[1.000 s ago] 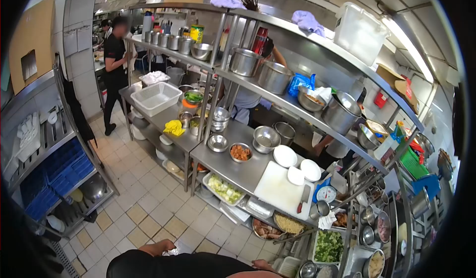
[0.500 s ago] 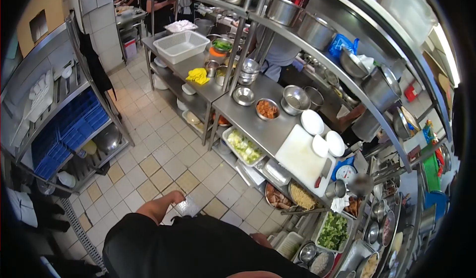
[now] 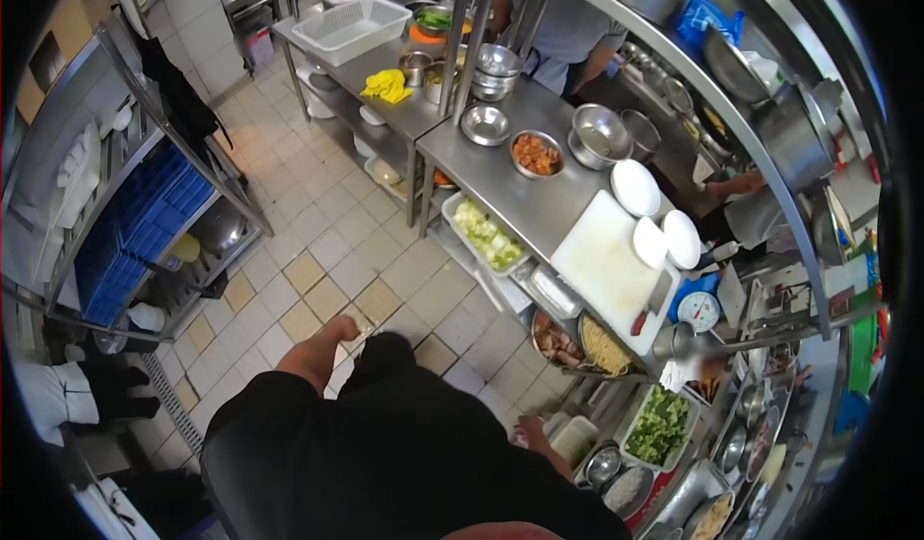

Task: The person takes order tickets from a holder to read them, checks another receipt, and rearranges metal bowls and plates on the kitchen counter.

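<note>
My left hand (image 3: 342, 330) hangs low over the tiled floor, its fingers curled. A small pale, shiny bit shows at its fingertips; my dark-clothed leg hides the rest, and I cannot make out what it is. On the other side, my right hand (image 3: 527, 432) hangs beside a stack of white containers (image 3: 574, 438) at the right-hand shelving. Its fingers are too small and blurred to read. Close to that hand are a steel bowl (image 3: 603, 465) and a white tub of green leaves (image 3: 660, 428).
A steel counter (image 3: 452, 160) carries a white cutting board (image 3: 606, 261), a knife (image 3: 651, 304), plates and bowls of food. Beneath it sits a tray of chopped cabbage (image 3: 484, 236). Blue crates (image 3: 159, 215) fill a rack on the left. Someone in grey (image 3: 561, 20) stands behind the counter.
The view has shifted forward along the aisle. My leg has come forward, covering most of the pale thing by my left hand. My right hand shows more fully.
</note>
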The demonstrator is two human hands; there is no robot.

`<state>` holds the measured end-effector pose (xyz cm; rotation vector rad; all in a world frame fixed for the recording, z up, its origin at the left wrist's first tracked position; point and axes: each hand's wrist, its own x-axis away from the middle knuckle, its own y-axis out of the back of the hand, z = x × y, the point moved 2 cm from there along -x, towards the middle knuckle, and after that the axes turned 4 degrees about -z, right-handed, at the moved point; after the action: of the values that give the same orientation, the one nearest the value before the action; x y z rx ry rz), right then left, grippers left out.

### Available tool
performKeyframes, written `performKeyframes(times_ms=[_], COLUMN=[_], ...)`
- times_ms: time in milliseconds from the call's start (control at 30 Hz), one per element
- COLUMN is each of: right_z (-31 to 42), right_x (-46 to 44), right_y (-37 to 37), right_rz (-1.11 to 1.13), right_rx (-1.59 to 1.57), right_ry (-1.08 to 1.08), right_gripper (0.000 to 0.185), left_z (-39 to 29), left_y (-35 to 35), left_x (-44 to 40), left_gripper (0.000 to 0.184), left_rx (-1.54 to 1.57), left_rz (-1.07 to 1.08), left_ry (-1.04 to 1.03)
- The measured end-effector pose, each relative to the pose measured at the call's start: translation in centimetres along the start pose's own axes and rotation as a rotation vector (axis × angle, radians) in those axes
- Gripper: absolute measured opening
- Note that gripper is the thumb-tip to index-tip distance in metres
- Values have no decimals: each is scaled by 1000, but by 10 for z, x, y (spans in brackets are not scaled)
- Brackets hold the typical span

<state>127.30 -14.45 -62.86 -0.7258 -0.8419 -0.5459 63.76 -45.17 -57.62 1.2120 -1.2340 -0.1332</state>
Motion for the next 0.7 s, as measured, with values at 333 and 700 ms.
performKeyframes(times_ms=[333, 700], right_z=[180, 266], right_x=[-35, -44], right_y=[-123, -293], right_rz=[-679, -651], right_rx=[244, 278], right_ry=[-100, -130], right_gripper=[22, 26], left_z=[57, 109], left_y=[392, 654], left_x=[-143, -323], left_gripper=[50, 54], left_rx=[615, 411], left_rz=[-824, -972], left_ry=[355, 401])
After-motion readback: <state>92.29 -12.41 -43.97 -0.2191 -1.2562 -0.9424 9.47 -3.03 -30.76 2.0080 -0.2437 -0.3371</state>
